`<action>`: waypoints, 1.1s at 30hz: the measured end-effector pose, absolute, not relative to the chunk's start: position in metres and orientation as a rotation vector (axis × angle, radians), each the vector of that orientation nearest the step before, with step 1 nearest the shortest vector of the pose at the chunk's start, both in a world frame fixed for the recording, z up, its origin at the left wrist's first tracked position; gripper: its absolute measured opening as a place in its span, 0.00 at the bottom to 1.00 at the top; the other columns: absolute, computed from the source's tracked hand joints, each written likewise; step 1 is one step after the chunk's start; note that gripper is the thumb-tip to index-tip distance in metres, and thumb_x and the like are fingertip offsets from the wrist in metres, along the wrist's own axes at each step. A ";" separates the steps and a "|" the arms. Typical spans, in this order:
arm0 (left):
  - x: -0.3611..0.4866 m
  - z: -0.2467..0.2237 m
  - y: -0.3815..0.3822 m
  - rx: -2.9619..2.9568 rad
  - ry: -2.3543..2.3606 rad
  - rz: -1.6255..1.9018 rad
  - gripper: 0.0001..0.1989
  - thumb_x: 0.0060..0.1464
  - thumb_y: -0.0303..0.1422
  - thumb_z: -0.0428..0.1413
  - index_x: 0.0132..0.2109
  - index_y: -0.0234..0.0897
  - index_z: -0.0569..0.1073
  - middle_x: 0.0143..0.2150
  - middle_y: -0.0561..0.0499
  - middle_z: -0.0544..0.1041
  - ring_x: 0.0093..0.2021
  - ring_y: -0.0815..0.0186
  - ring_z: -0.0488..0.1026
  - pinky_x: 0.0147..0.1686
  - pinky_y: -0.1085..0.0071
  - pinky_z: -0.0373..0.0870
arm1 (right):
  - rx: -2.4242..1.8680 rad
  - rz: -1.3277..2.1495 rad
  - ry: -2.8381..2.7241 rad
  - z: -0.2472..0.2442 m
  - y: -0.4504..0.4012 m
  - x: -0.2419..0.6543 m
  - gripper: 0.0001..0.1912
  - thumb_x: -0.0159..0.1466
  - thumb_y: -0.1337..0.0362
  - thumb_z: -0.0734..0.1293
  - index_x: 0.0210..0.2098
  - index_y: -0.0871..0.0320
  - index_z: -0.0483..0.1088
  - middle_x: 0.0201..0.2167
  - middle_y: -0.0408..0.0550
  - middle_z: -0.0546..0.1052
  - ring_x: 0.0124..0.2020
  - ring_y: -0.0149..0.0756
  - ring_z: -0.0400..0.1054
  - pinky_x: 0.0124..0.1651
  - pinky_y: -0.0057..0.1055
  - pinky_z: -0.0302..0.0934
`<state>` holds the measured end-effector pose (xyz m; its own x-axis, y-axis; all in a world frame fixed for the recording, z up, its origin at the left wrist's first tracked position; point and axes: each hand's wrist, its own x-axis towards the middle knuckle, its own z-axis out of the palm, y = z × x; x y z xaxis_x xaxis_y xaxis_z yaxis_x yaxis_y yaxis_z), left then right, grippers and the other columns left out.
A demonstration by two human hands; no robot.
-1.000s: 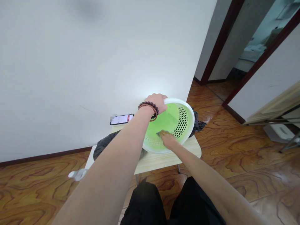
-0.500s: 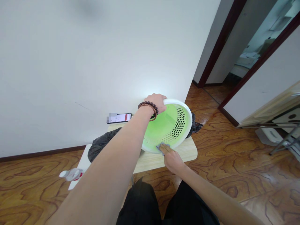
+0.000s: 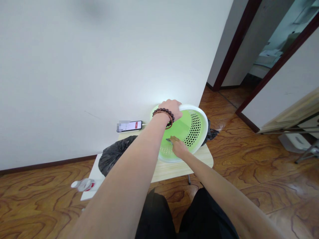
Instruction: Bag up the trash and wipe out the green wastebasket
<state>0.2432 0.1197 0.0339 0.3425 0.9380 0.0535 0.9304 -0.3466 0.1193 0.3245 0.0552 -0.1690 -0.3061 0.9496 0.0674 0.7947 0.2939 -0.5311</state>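
Note:
A round green basket [image 3: 195, 129] with a white rim and a band of holes is tilted on a small light wood table [image 3: 171, 171], its inside facing me. My left hand [image 3: 173, 108], wearing a beaded bracelet, is closed over the basket's far rim; its fingertips are partly hidden. Inside the basket, my right hand [image 3: 178, 147] presses a small greyish cloth [image 3: 169, 141] near the lower wall. Most of the cloth is covered by my fingers.
A phone [image 3: 129, 126] with a cable lies at the wall. Left of the basket sits a black plastic bag [image 3: 116, 152], with a clear bottle [image 3: 83, 184] on a white surface. More black plastic [image 3: 211, 133] shows behind the basket. A doorway stands at the right.
My right hand has moved with the cloth from the basket's near rim up and inward. My left hand keeps its hold on the rim. The view has shifted slightly.

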 end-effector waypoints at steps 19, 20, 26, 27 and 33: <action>0.240 0.038 0.118 2.525 1.744 0.160 0.19 0.40 0.33 0.51 0.43 0.48 0.73 0.34 0.48 0.74 0.33 0.62 0.70 0.28 0.70 0.65 | -1.242 0.568 -2.277 -0.172 -0.044 0.342 0.35 0.52 0.81 0.51 0.59 0.61 0.51 0.59 0.51 0.56 0.61 0.33 0.42 0.62 0.41 0.42; 0.239 0.038 0.118 2.529 1.743 0.158 0.19 0.40 0.33 0.51 0.43 0.49 0.73 0.34 0.48 0.74 0.33 0.62 0.71 0.28 0.70 0.65 | -1.220 0.577 -2.278 -0.170 -0.051 0.346 0.35 0.52 0.81 0.51 0.59 0.61 0.51 0.59 0.50 0.55 0.61 0.33 0.42 0.62 0.41 0.43; 0.239 0.039 0.117 2.538 1.741 0.144 0.19 0.40 0.33 0.51 0.43 0.48 0.73 0.34 0.48 0.75 0.33 0.62 0.70 0.28 0.70 0.65 | -1.180 0.669 -2.249 -0.150 -0.064 0.366 0.34 0.54 0.80 0.50 0.59 0.58 0.52 0.58 0.48 0.58 0.59 0.31 0.48 0.60 0.37 0.47; 0.239 0.039 0.117 2.541 1.740 0.141 0.19 0.40 0.33 0.51 0.43 0.48 0.73 0.35 0.48 0.75 0.33 0.62 0.70 0.29 0.71 0.64 | -1.200 0.656 -2.221 -0.146 -0.057 0.367 0.33 0.54 0.80 0.50 0.59 0.58 0.53 0.58 0.48 0.58 0.59 0.31 0.49 0.60 0.37 0.47; 0.239 0.039 0.117 2.548 1.737 0.108 0.19 0.41 0.33 0.50 0.43 0.46 0.73 0.35 0.47 0.74 0.35 0.62 0.70 0.31 0.70 0.65 | -1.289 0.472 -2.178 -0.155 0.015 0.359 0.32 0.54 0.80 0.50 0.57 0.62 0.55 0.57 0.50 0.59 0.59 0.32 0.47 0.61 0.35 0.45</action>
